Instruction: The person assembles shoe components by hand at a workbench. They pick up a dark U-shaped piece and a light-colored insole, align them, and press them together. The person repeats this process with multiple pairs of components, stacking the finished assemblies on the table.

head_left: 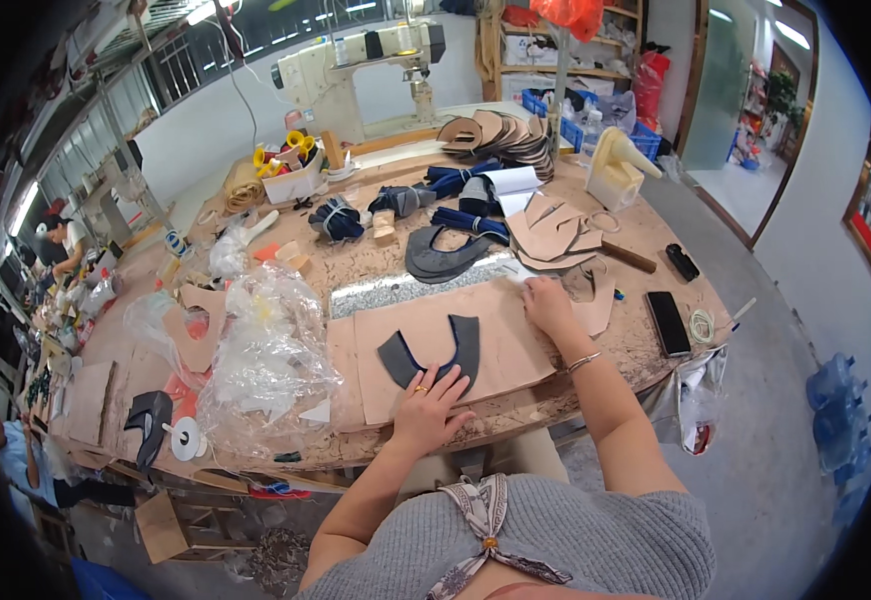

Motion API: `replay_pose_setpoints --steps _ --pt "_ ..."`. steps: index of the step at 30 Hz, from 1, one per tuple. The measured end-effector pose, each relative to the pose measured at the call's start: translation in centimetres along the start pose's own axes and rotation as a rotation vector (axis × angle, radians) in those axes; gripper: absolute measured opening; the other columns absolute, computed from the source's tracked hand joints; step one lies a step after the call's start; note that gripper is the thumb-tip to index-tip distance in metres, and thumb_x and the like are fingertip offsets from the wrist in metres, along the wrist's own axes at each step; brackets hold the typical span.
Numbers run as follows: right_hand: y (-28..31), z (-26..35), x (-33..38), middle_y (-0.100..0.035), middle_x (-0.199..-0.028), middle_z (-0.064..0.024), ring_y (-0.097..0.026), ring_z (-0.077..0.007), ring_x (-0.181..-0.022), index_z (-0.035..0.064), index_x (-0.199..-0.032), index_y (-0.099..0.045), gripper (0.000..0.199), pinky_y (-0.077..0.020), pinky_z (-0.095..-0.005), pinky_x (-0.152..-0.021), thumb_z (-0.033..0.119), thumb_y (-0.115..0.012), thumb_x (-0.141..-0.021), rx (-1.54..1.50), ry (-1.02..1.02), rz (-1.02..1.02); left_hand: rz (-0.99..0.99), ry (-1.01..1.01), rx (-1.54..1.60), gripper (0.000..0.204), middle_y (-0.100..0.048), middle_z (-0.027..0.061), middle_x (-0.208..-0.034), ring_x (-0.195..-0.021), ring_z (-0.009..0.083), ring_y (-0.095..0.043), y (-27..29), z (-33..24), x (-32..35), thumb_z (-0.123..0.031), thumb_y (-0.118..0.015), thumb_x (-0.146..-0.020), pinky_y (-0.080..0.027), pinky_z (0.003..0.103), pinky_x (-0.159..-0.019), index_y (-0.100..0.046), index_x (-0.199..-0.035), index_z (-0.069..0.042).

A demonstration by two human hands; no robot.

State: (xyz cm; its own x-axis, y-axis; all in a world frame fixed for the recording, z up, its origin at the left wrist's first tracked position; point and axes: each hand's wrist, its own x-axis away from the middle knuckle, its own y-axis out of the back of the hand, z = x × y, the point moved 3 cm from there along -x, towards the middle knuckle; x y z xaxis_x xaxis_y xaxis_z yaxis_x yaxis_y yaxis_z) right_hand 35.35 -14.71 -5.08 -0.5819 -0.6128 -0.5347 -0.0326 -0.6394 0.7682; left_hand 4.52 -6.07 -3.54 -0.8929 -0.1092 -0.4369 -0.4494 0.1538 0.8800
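Note:
A grey U-shaped shoe upper piece [461, 343] with a dark blue inner edge lies on a tan sheet [516, 335] at the table's front. My left hand [434, 405] rests on its lower curve, fingers spread and flat. Beyond the sheet's far right corner, my right hand [550, 305] has its fingers curled together beside a small white piece [519, 271]. What these fingers hold, if anything, is hidden. Close to that hand are tan cut pattern pieces [546, 235] and a wooden-handled hammer [629, 257]. Dark grey cut pieces [431, 262] lie farther back.
Crumpled clear plastic [266, 350] covers the table left of the sheet. A black phone [668, 323] and coiled cord [702, 325] lie at the right. Tied bundles [338, 219], a cream container [616, 170] and a sewing machine [356, 80] stand toward the back. People sit far left.

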Motion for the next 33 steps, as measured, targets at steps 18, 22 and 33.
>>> replay_pose_setpoints --steps 18,22,33 --pt "5.5 9.6 4.1 -0.065 -0.086 -0.0008 -0.062 -0.0083 -0.074 0.0043 -0.098 -0.064 0.018 -0.0564 -0.0287 -0.068 0.021 -0.059 -0.094 -1.453 -0.513 0.321 -0.156 0.637 1.601 0.035 -0.064 0.0089 -0.105 -0.093 0.0162 -0.063 -1.4 2.9 -7.1 -0.018 -0.064 -0.092 -0.053 0.031 -0.080 -0.054 -0.121 -0.002" --pt "4.6 8.9 4.7 -0.065 -0.084 -0.0018 -0.063 -0.0093 -0.073 0.0023 -0.103 -0.064 0.021 -0.0567 -0.0276 -0.067 0.021 -0.058 -0.094 -1.456 -0.580 0.376 -0.202 0.758 1.759 0.026 -0.065 0.0061 -0.100 -0.087 0.0134 -0.063 -1.1 2.5 -6.4 -0.018 -0.061 -0.094 -0.054 0.028 -0.075 -0.056 -0.115 -0.004" --pt "5.9 12.7 6.3 -0.050 -0.129 -0.0170 -0.057 -0.0284 -0.110 0.0061 -0.129 -0.050 0.055 -0.0532 -0.0361 -0.084 0.015 -0.074 -0.080 -0.681 0.055 -0.247 -0.465 0.703 1.868 0.035 -0.060 0.0086 -0.117 -0.104 0.0209 -0.061 -2.9 1.3 -5.6 -0.002 -0.058 -0.090 -0.053 0.034 -0.085 -0.050 -0.124 -0.006"
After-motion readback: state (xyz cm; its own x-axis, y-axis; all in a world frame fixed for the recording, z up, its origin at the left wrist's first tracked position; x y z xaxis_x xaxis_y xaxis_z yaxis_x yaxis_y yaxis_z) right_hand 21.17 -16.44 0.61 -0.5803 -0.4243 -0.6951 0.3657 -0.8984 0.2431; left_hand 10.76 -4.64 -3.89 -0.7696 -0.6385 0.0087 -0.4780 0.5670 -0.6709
